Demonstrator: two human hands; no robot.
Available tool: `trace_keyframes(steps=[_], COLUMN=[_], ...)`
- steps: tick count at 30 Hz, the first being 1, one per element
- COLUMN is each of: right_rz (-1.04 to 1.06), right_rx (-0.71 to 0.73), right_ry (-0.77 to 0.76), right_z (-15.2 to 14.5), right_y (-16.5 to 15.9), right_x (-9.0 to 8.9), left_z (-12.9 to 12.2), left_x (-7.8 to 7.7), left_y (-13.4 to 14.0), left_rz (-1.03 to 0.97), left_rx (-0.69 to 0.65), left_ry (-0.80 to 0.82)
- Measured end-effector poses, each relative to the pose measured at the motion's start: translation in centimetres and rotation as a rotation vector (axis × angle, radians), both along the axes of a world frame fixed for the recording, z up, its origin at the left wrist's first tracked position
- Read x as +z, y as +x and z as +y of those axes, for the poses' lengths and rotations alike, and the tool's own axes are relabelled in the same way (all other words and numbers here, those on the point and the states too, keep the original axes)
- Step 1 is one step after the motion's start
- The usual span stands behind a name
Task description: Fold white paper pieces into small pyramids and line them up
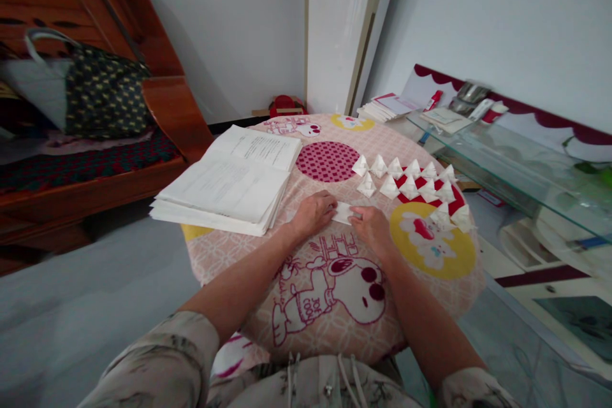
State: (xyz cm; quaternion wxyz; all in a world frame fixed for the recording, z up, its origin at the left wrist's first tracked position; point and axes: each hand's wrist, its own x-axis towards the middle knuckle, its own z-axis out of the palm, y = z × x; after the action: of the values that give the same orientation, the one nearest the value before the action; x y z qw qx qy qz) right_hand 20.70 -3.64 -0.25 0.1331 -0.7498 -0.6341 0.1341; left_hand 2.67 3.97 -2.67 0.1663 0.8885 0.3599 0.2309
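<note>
A small folded piece of white paper [342, 212] lies flat on the patterned tablecloth between my two hands. Its left end is under the closed fingers of my left hand [314, 211]. At the opposite end, the thumb and fingers of my right hand [371, 225] pinch the paper. Beyond my right hand stand several pointed white folded-paper pieces [408, 187], set out in rough rows. To the left of my left hand rests a thick stack of white printed sheets [229, 182], its top sheets showing lines of text.
The round table's pink cloth [315, 312] hangs over the near edge. A glass-topped cabinet [521, 172] with cups and papers stands close on the right. On the left is a wooden bench [167, 108] with a dark patterned bag [108, 92]. A tall white appliance [335, 38] stands behind.
</note>
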Motion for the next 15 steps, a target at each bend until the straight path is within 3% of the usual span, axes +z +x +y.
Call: trace_keyframes(steps=[8,15], right_rz=[0.067,-0.025], right_rx=[-0.010,-0.044], right_ry=[0.011,0.010], right_z=[0.0,-0.2], right_y=[0.2,-0.8], right_x=[0.3,0.5], left_z=[-0.4,0.0], left_x=[-0.4,-0.8], left_y=[0.4,0.3], left_rz=[-0.083,-0.116], left_rx=[0.039,0.023], left_ry=[-0.059,-0.077])
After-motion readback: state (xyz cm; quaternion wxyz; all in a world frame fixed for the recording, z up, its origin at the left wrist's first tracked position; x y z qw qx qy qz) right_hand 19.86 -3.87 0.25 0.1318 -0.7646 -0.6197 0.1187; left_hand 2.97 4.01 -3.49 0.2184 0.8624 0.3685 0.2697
